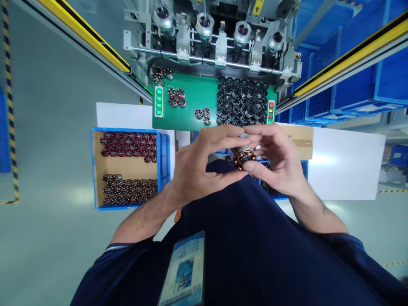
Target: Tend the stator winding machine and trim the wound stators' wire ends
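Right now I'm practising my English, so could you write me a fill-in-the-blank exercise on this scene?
The person holds the copper-wound part in both ____.
The worktop under the dark rings is coloured ____.
The bin holding red-wound parts has a ____ rim.
The round button is ____.

hands; green; blue; red

The stator (243, 157) is showing smooth metal and glossy copper-coloured windings. The bins (163, 157) are looking like smooth blue plastic, the rods (204, 59) are gleaming like polished metal, and the shirt (248, 238) is appearing as matt cloth.
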{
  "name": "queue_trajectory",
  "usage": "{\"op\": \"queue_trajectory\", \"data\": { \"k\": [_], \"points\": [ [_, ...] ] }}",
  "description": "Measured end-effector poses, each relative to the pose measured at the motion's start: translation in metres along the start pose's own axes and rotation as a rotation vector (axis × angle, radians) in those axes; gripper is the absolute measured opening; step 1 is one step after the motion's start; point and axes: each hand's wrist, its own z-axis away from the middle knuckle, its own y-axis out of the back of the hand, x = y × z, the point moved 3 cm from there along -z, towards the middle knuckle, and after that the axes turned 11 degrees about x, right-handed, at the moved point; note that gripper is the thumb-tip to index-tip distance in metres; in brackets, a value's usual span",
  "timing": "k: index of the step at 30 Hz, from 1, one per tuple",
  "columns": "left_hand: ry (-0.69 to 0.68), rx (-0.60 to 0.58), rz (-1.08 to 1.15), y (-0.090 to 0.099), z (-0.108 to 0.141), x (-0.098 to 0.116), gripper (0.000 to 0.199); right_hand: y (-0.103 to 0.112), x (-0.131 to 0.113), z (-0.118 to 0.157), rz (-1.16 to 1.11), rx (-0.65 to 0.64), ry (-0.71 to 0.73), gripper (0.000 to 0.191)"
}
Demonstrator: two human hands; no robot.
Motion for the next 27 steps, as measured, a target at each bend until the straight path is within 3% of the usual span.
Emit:
{"op": "queue_trajectory", "data": {
  "k": [5, 9, 12, 16, 19, 23, 27],
  "points": [
    [-0.045, 0.009, -0.079, -0.001, 0.004, 0.000, 0.057, 0.009, -0.011, -0.004, 0.134, 0.130, 0.132, 0.028],
    [-0.088, 0.093, -0.138, 0.002, 0.002, 0.001, 0.035, 0.017, -0.007, -0.004, 0.050, 0.309, 0.111, 0.026],
    [-0.072, 0.193, -0.129, 0.009, -0.002, 0.004, 0.031, 0.017, -0.004, 0.000, 0.037, 0.392, 0.109, 0.032],
    [-0.008, 0.186, -0.147, 0.013, -0.005, 0.006, 0.027, 0.002, -0.008, 0.009, 0.081, 0.274, 0.186, 0.045],
    [-0.021, 0.204, -0.169, 0.014, -0.004, 0.007, 0.029, -0.006, -0.012, 0.012, 0.118, 0.228, 0.222, 0.039],
    [-0.024, 0.194, -0.169, 0.013, -0.003, 0.008, 0.035, -0.002, -0.016, 0.008, 0.182, 0.213, 0.223, 0.025],
    [0.006, 0.101, -0.198, 0.006, -0.004, 0.009, 0.037, 0.004, -0.025, 0.004, 0.173, 0.229, 0.244, 0.026]
  ]
}}
